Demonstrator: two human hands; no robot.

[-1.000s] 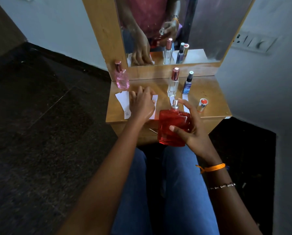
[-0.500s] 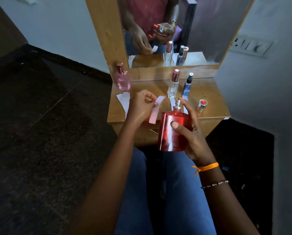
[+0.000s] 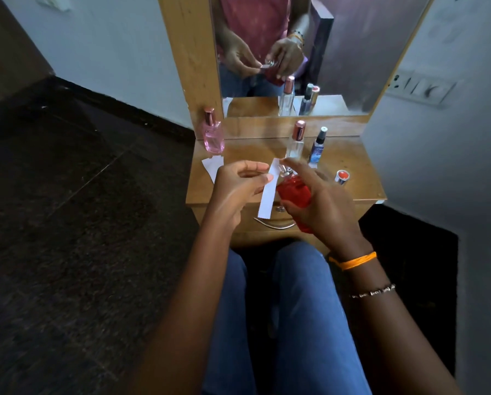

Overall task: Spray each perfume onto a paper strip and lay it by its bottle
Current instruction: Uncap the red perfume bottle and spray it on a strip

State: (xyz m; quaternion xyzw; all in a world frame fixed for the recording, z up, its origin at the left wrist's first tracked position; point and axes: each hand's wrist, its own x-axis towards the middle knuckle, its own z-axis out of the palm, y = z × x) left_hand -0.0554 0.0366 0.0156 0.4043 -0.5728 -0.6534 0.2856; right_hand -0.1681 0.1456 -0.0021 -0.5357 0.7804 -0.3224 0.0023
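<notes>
in the head view, just left of the right grip (image 3: 321,203), paper strip (image 3: 268,192) raised off the bench (image 3: 361,166) and hanging upright, pinched near its top between thumb and fingers of the left grip (image 3: 240,183). a second back, flat on the bench under that same palm; half a second back, lifted but lower. now brought right up against the sprayer of the red bottle (image 3: 294,192). right grip wrapped round the red bottle's body, forefinger stretched over the silver nozzle, bottle tilted and held clear of the bench, higher than before. no mist visible, so whether pressed yet cannot be told. judged as the spraying step for this perfume, about to fire or just firing; laying down by the bottle's place not yet done.

beyond both grips, on the bench: pink bottle (image 3: 212,135) at far left with loose white paper (image 3: 213,166) just in front; clear bottle (image 3: 295,143) and small dark bottle (image 3: 317,145) side by side past the right grip, each with a pale strip partly showing at its foot. red cap (image 3: 342,176) lying off to the right of the right grip, near the bench edge.

in the mirror (image 3: 352,52) above, same two grips reflected, strip and nozzle together.
</notes>
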